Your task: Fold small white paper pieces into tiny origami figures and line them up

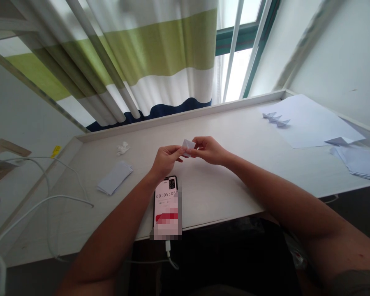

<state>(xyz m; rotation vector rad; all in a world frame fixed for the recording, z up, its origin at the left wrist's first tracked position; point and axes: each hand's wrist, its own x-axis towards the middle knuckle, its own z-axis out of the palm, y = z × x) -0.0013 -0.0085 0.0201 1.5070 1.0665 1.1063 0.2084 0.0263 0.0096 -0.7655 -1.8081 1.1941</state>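
Observation:
A small folded piece of white paper (188,144) is held above the middle of the white desk (209,197). My left hand (168,158) pinches its left side between thumb and fingers. On the other side, my right hand (208,150) grips the paper's right edge with thumb and forefinger. One pointed corner sticks up between the two hands; its lower part is partly covered by the fingertips. Below my left hand lies a phone (165,205) showing a running time, its lower part blurred out by blocks.
Several small folded paper shapes (276,119) sit on a large white sheet (308,127) at the right, with another folded piece (342,141) near a paper stack (359,162). At left are paper slips (114,177), a crumpled tissue (122,148) and white cables (46,201). A curtain (160,49) hangs behind.

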